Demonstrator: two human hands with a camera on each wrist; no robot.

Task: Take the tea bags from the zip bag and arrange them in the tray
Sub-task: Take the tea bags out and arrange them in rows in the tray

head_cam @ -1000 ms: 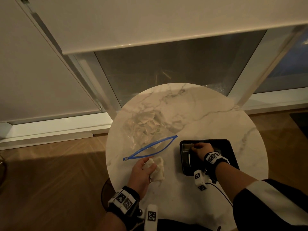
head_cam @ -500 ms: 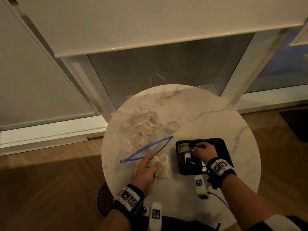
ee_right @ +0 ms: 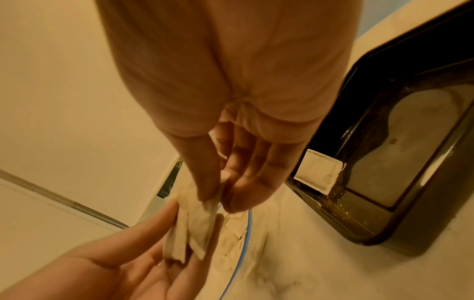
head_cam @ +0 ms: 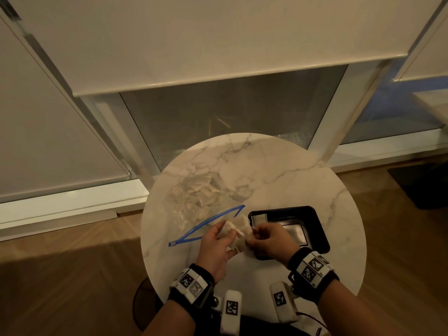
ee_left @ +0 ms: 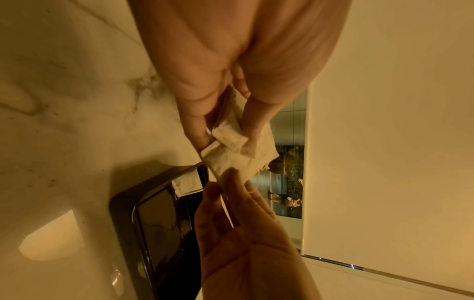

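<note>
Head view: round marble surface; zip bag, blue-edged mouth open, tea bags visible inside; black tray just right of it. Left hand grips a bunch of tea bags above the surface btwn bag and tray; right hand pinches one off the bunch.
L wrist view: thumb and fingers curled round the bunch.
R wrist view only: single tea bag lying flat in tray corner, w/ right thumb + forefinger closed on a bag edge
</note>
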